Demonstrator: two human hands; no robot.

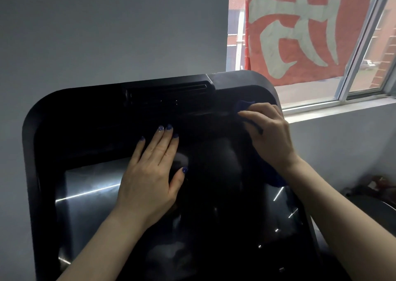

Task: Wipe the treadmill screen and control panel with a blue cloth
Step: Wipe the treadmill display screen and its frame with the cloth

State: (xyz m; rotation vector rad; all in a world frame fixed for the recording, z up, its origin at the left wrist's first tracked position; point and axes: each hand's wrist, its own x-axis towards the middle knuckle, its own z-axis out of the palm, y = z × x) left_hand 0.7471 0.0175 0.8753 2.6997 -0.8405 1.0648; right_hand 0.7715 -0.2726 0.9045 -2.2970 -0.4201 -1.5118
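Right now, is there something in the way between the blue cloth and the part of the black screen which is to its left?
Yes. The left hand rests flat on the glossy black treadmill screen, left of the blue cloth that the right hand grips near the upper right corner. Nothing else visible stands between.

Red banner (300, 30) (white characters) across window (364, 73)

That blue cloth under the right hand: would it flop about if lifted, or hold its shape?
Probably floppy: the cloth bunches into soft folds above the right hand and a corner droops below the wrist. It looks thin, so likely light. On the glossy console it may slide easily, which suits wiping.
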